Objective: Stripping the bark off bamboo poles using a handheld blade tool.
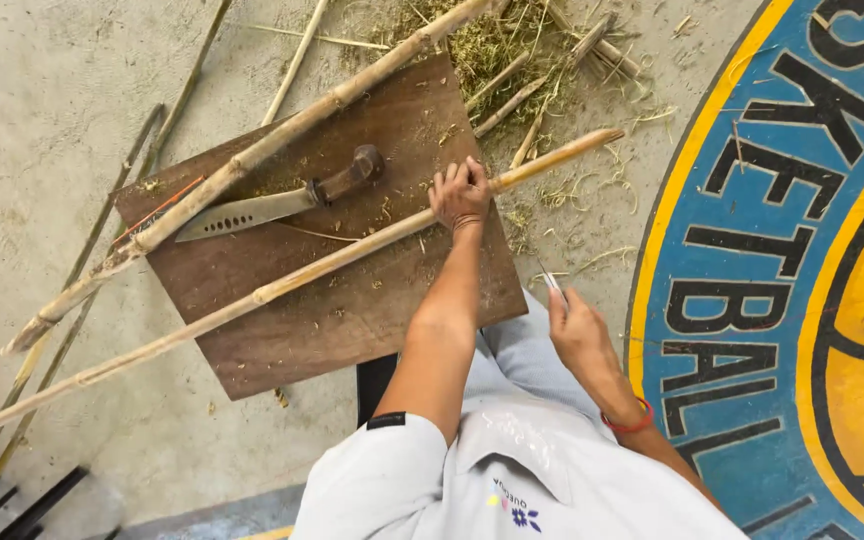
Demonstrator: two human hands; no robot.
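Your left hand (460,193), at the frame's centre, grips a long bamboo pole (282,287) lying diagonally across the wooden board (352,310); your right hand (580,335), lower right of centre, is closed on a small blade (553,285); a large knife (277,200) rests on the board beside a second pole (252,155); shavings (497,45) lie at the top.

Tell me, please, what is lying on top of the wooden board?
On the board lie a knife, two bamboo poles and shavings. The left hand covers part of one pole.
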